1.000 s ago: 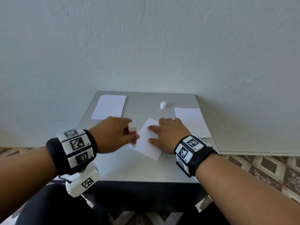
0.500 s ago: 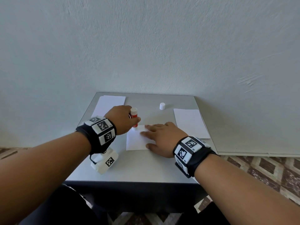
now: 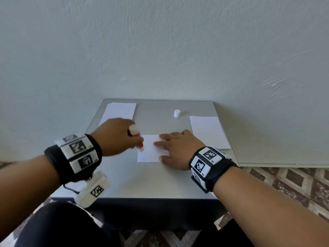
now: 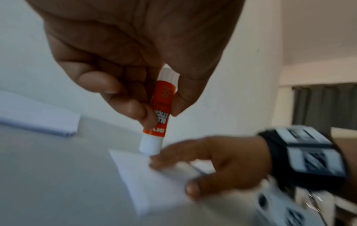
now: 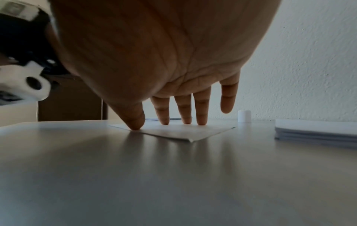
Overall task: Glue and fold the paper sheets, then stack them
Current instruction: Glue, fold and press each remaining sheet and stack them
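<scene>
You worked at a grey table point(image 3: 160, 182) pushed against a pale wall point(image 3: 160, 50); patterned floor tiles point(image 3: 288, 180) showed past its right edge.

- Bare grey table point(image 3: 142, 182) lies open along the near edge, in front of both hands.
- The far middle has room, save a small white cap point(image 3: 177, 114) standing upright.
- A paper stack point(image 3: 118, 111) fills the far left corner, another stack point(image 3: 209, 131) the right edge.
- The wall point(image 3: 160, 50) closes the back.
</scene>
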